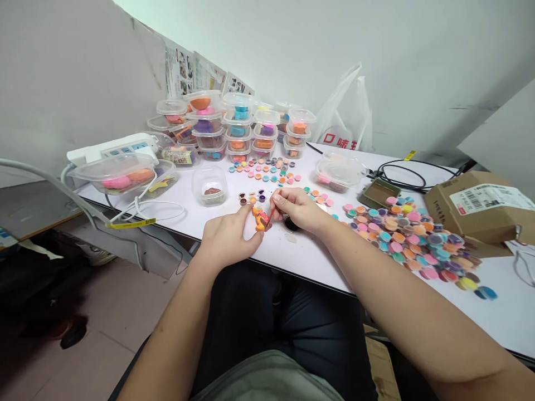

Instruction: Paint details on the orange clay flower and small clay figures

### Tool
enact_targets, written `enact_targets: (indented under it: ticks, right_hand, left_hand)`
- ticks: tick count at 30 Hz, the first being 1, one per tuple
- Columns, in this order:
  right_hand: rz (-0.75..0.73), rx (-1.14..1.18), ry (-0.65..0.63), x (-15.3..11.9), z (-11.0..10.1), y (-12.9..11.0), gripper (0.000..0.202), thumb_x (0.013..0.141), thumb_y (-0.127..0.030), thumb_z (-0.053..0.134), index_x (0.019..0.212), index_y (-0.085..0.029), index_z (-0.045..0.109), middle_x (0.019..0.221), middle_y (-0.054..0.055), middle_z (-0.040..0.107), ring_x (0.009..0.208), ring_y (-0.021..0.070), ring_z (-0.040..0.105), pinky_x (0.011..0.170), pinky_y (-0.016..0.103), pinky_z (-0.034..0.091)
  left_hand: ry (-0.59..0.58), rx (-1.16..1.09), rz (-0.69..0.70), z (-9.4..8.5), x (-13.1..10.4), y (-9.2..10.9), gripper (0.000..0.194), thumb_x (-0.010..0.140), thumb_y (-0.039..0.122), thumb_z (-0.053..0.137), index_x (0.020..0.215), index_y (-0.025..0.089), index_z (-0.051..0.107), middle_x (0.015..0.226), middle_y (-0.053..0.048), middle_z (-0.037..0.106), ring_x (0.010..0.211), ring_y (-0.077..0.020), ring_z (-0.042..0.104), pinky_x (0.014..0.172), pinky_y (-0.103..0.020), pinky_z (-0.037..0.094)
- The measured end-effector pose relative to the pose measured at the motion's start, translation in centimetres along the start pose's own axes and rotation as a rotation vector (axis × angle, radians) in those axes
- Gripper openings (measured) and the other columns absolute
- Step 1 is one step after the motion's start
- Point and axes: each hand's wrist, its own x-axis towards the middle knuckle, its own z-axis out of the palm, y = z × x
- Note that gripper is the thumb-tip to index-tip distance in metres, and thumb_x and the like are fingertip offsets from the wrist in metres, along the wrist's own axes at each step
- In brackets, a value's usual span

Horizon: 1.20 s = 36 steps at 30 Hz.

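My left hand [229, 236] is closed on a small orange figurine [259, 218] with pink and light-blue patches, held just above the near edge of the table. From the right, my right hand [296, 207] pinches a thin red-handled paintbrush [272, 214], its lower end against or very close to the figurine. Behind the figurine are a few small open paint pots [252, 198], with dark brown, orange and purple among them. A round dish with something black in it [291, 224] lies under my right hand and is partly hidden by it.
Stacked clear tubs [238, 131] of coloured pieces line the back. An open tub [209, 188] stands left of the pots. Many paint pots [412, 236] are heaped at right, beside a cardboard box [480, 209]. A power strip [112, 149] and cables lie at left.
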Motion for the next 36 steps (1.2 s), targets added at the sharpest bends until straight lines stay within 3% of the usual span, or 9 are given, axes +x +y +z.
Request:
enact_targets:
  ticks: [11,19,23,25,29,31,36]
  right_hand:
    - [0.015,-0.115,0.022,0.2,-0.4,0.1,0.047,0.090,-0.063,0.062,0.078,-0.018,0.063,0.063,0.002,0.067,0.058,0.0130,0.061,0.061,0.027,0.048]
    - [-0.029,-0.098,-0.001,0.0,-0.5,0.1,0.052,0.089,-0.070,0.060,0.079,-0.019,0.063,0.067,0.002,0.067,0.061,0.0132,0.060,0.061,0.027,0.047]
    - [-0.067,-0.093,0.098,-0.1,-0.8,0.0,0.054,0.084,-0.072,0.065,0.078,-0.018,0.064,0.064,0.001,0.063,0.059,0.0125,0.057,0.060,0.027,0.045]
    - [-0.095,-0.086,0.169,0.0,-0.8,0.0,0.054,0.082,-0.072,0.066,0.079,-0.018,0.066,0.065,0.002,0.064,0.060,0.0129,0.057,0.061,0.028,0.046]
    - [-0.152,-0.153,0.304,0.8,-0.4,0.1,0.045,0.088,-0.063,0.065,0.087,-0.019,0.072,0.078,0.006,0.073,0.071,0.0166,0.064,0.072,0.032,0.053]
    - [-0.164,-0.211,0.320,1.6,0.1,0.3,0.035,0.091,-0.054,0.064,0.090,-0.020,0.074,0.084,0.006,0.075,0.080,0.0189,0.068,0.079,0.034,0.055]
    - [-0.144,-0.308,0.270,3.2,2.0,0.5,0.020,0.094,-0.034,0.060,0.091,-0.021,0.074,0.090,0.006,0.076,0.084,0.0216,0.071,0.078,0.035,0.056]
  left_hand:
    - [-0.007,0.006,-0.008,0.0,0.1,0.0,0.071,0.091,0.063,0.045,0.152,0.028,0.045,0.106,-0.007,0.078,0.096,-0.0312,0.074,0.079,-0.038,0.050]
    - [-0.003,-0.030,0.000,0.0,0.1,-0.2,0.071,0.091,0.062,0.045,0.153,0.028,0.045,0.106,-0.006,0.076,0.097,-0.0299,0.073,0.079,-0.036,0.050]
    - [0.021,-0.098,-0.001,0.0,-0.1,-0.3,0.070,0.087,0.059,0.051,0.150,0.029,0.049,0.091,-0.001,0.074,0.088,-0.0273,0.072,0.073,-0.034,0.049]
    - [0.052,-0.199,-0.018,0.1,-0.3,-0.6,0.063,0.084,0.049,0.054,0.143,0.028,0.056,0.080,0.002,0.070,0.080,-0.0242,0.070,0.070,-0.033,0.049]
    - [0.243,-0.420,-0.233,0.6,0.4,-1.1,0.039,0.082,0.030,0.047,0.112,0.022,0.070,0.065,0.001,0.062,0.069,-0.0211,0.066,0.070,-0.032,0.051]
    - [0.290,-0.420,-0.352,0.6,1.1,-1.1,0.038,0.084,0.029,0.045,0.111,0.022,0.069,0.069,-0.002,0.067,0.076,-0.0246,0.069,0.075,-0.036,0.053]
    - [0.120,-0.220,-0.380,0.3,2.6,-0.6,0.050,0.085,0.035,0.047,0.130,0.022,0.064,0.105,-0.012,0.077,0.107,-0.0367,0.070,0.085,-0.048,0.054]
